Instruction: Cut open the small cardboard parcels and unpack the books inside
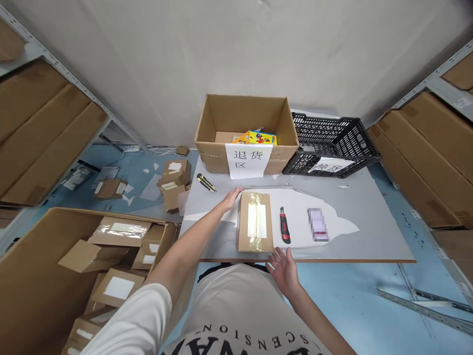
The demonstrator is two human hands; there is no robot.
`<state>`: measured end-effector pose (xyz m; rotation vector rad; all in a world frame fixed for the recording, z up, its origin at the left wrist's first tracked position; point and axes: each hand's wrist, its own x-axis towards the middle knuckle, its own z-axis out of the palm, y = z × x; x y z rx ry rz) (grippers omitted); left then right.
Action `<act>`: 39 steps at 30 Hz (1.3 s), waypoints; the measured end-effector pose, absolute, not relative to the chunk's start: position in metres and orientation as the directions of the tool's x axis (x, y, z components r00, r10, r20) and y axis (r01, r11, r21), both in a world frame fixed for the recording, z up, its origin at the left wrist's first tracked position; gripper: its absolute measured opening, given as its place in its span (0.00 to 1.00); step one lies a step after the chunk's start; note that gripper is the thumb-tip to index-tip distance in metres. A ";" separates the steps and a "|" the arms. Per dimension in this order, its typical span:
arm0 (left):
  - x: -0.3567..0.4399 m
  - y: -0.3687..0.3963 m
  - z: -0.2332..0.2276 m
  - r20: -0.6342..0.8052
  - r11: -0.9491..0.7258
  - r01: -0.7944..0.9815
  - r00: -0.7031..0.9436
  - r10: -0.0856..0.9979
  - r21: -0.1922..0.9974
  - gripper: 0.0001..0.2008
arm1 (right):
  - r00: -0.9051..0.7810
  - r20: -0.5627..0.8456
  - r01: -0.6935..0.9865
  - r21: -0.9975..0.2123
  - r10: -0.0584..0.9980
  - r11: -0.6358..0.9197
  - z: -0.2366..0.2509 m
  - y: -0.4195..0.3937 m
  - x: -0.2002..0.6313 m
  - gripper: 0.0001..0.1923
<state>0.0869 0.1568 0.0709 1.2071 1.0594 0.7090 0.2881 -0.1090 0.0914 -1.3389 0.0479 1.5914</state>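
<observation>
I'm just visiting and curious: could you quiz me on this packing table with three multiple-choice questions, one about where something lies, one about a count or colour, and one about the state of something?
1. Where does the red knife lie?
A. Right of the small parcel
B. Inside the black crate
C. On the floor

2. How many utility knives are on the table?
A. One
B. Two
C. Four

3. What state is the small parcel in?
A. Cut open
B. Taped shut
C. Crushed flat

Answers:
1 A: the red knife lies just right of the small parcel.
2 B: besides the red one, a yellow and black knife lies near the open labelled box on the table.
3 B: clear tape runs over its top and label; the left hand and right hand are open at its ends.
</observation>
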 end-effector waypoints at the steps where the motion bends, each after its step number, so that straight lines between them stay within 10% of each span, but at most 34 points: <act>1: 0.089 0.162 0.073 -0.288 0.272 0.098 0.410 0.866 0.957 0.36 | 0.090 -0.750 -0.725 -0.501 0.656 -0.473 0.097 -0.110 0.287 0.26; 13: 0.069 0.139 0.087 -0.209 0.133 0.248 0.313 0.926 0.960 0.22 | 0.184 -0.644 -0.662 -0.640 0.742 -0.391 0.111 -0.068 0.308 0.07; 25: 0.043 0.029 0.066 -0.199 0.198 -0.028 -0.052 0.979 0.980 0.27 | 0.220 -0.383 -0.073 -0.924 0.897 -0.376 0.103 0.050 0.345 0.33; 39: 0.035 0.003 0.038 -0.215 0.215 0.000 -0.050 0.975 0.977 0.34 | 0.270 -0.348 -0.193 -0.933 0.898 -0.304 0.071 0.037 0.333 0.38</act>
